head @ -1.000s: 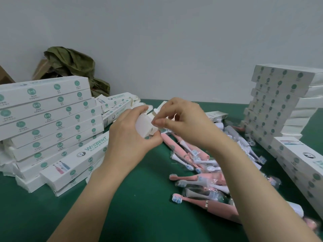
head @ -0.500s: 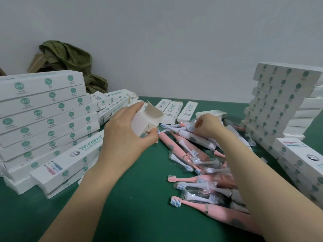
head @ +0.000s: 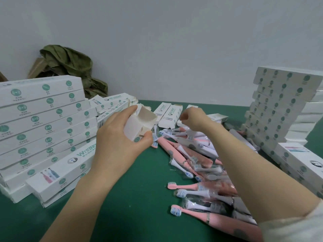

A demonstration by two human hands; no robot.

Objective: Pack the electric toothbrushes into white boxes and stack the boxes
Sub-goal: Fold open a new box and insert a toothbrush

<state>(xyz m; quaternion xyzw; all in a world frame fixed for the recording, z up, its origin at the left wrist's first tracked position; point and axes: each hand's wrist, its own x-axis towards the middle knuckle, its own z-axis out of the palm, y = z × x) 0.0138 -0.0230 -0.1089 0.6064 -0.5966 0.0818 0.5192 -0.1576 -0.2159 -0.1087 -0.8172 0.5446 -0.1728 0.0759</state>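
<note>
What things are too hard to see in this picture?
Head view:
Open box: its far end, covered by the left hand.
Right hand: curled fingers hide whether it grips anything.
Right stack: cut off by the frame edge.
Left stack: small print too tiny.
Toothbrushes: some under the right forearm.

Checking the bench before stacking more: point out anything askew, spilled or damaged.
The right stack steps sideways box by box, so it leans. The bottom boxes of the left stack stick out at an angle. The toothbrushes lie in a loose crossed heap. No damage shows.
</note>
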